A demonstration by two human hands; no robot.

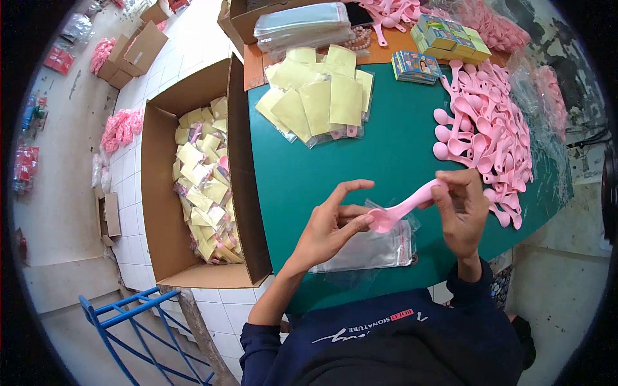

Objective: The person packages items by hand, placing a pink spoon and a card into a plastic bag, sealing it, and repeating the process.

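My right hand (467,212) is closed around the handle end of a pink measuring spoon (407,207), which tilts down to the left. The spoon's bowl lies by the fingertips of my left hand (325,231), at the mouth of a clear plastic bag (373,204). Thumb and fingers of that hand pinch the bag's edge, with the index finger raised. How far the bowl is inside the bag is hard to make out. Under both hands, a stack of clear plastic bags (367,258) lies on the green table (309,174).
Loose pink spoons (486,122) form a pile at the right. Small printed boxes (415,67) and bagged yellow cards (315,100) lie farther back. A cardboard box (154,193) of filled packets (206,193) stands left of the table. A blue metal frame (129,309) is at lower left.
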